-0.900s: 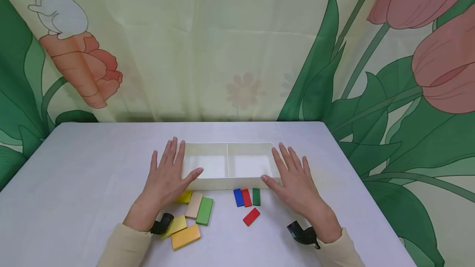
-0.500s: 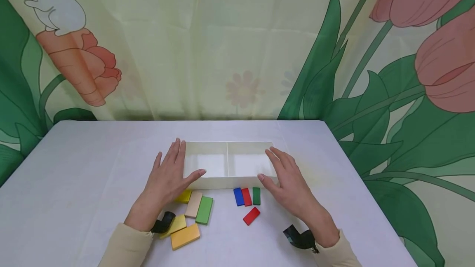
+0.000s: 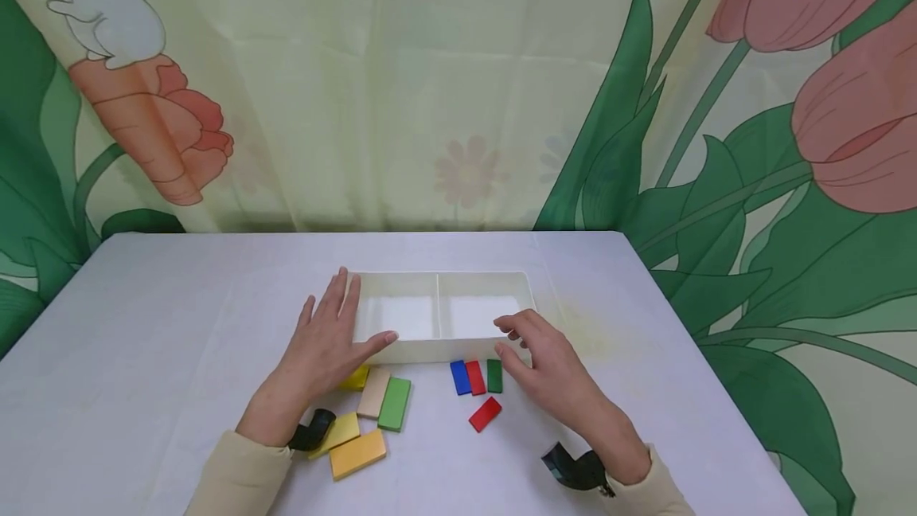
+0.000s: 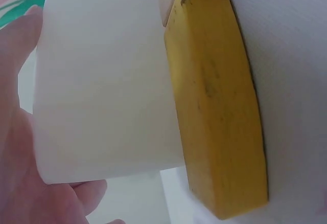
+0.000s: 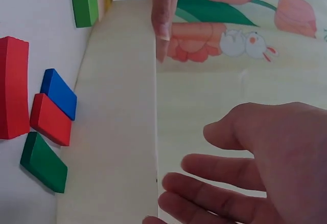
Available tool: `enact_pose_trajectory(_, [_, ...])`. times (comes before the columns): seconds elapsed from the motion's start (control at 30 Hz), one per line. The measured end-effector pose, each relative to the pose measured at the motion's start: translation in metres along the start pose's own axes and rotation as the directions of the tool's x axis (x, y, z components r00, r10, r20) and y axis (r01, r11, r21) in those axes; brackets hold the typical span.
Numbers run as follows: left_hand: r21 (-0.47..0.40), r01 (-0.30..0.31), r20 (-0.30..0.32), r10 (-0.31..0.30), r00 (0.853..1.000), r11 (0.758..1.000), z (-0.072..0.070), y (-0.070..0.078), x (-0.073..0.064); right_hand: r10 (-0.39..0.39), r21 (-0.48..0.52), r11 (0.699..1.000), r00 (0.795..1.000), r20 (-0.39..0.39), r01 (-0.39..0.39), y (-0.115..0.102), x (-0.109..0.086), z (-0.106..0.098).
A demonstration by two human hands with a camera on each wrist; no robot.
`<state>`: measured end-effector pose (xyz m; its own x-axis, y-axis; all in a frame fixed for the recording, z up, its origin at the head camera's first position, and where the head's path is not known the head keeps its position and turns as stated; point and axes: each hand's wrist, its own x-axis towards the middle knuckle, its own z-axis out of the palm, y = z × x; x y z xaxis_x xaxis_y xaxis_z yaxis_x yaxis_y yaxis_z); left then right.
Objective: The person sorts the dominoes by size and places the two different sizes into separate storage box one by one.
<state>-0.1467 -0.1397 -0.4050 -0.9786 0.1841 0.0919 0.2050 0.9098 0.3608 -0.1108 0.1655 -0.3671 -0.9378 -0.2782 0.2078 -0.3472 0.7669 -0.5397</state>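
A white two-compartment tray (image 3: 423,353) stands mid-table. My left hand (image 3: 318,353) lies at its left end, fingers straight, thumb reaching over the front rim. My right hand (image 3: 562,369) hovers by the right front corner, fingers loosely bent and nothing between them in the right wrist view. Nearest it are small blocks in front of the tray: dark green (image 3: 494,376), red (image 3: 476,378) and blue (image 3: 460,378), with another red block (image 3: 485,414) closer to me. By the left wrist, a yellow block (image 4: 219,106) sits against the tray wall (image 4: 107,91) in the left wrist view.
Larger blocks lie front left: a beige one (image 3: 374,394), a light green one (image 3: 395,404), a pale yellow one (image 3: 338,436) partly behind the wrist camera, and an orange-yellow one (image 3: 358,455). A printed curtain (image 3: 444,102) hangs behind the white-covered table (image 3: 165,341).
My right hand has moved left and toward me, its fingers going from spread and straight to bent. My left hand stays at the tray's left end, and the blocks lie as before.
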Motion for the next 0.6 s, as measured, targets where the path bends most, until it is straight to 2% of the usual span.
enact_pose_trajectory(0.17, [0.004, 0.002, -0.001, -0.002, 1.0, 1.0, 0.001, 0.0, 0.0, 0.013, -0.061, 0.998, 0.999, 0.034, -0.011, -0.009, -0.004, -0.002])
enact_pose_trajectory(0.33, [0.009, 0.005, -0.001, -0.005, 1.0, 1.0, 0.001, 0.001, 0.0, 0.059, -0.033, 0.998, 0.994, 0.089, -0.056, -0.013, -0.006, -0.003])
enact_pose_trajectory(0.43, [0.002, 0.007, 0.001, -0.007, 1.0, 1.0, 0.001, 0.002, 0.0, 0.097, -0.035, 0.995, 0.983, 0.154, -0.093, -0.01, -0.004, 0.001])
enact_pose_trajectory(0.6, [-0.005, 0.012, 0.004, -0.012, 1.0, 1.0, 0.001, 0.003, 0.0, 0.095, -0.048, 0.995, 0.968, 0.231, -0.086, 0.001, -0.001, 0.01])
